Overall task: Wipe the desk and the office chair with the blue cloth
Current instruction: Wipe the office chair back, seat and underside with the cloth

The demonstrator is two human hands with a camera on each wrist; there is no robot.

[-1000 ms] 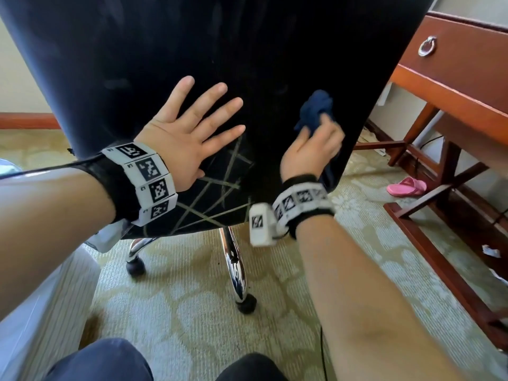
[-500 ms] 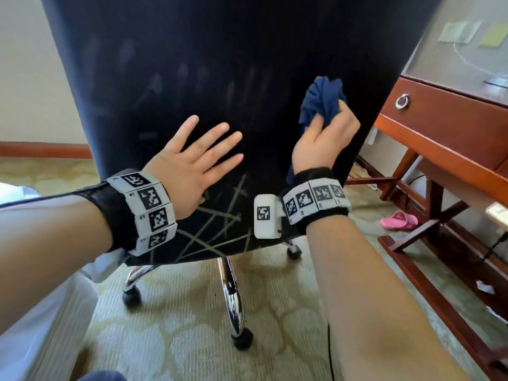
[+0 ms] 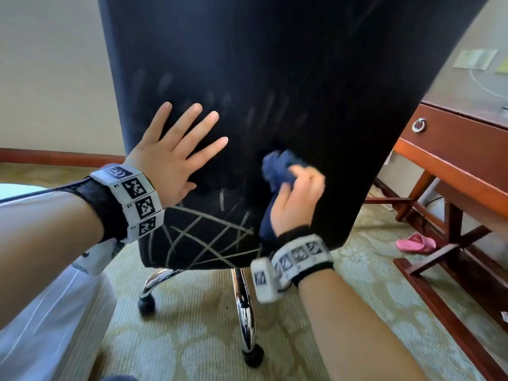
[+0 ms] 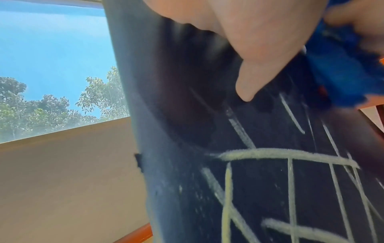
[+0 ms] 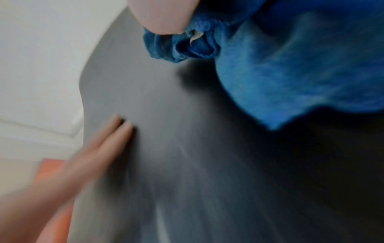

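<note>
The black office chair back fills the head view, with pale chalk-like lines crossing its lower part. My left hand lies flat on the back with fingers spread. My right hand grips the bunched blue cloth and presses it against the chair, right of the left hand. In the left wrist view the lines show below my thumb, with the cloth at the right. The right wrist view is blurred: the cloth against the grey-black back.
A red-brown wooden desk with a ring-pull drawer stands at the right, its crossed legs reaching the carpet. A pink slipper lies under it. The chair's chrome legs and castors are below. White bedding is at the left.
My right hand has carried the cloth down and left across the chair back, from near its right edge toward the middle. The left hand stays flat on the back.
</note>
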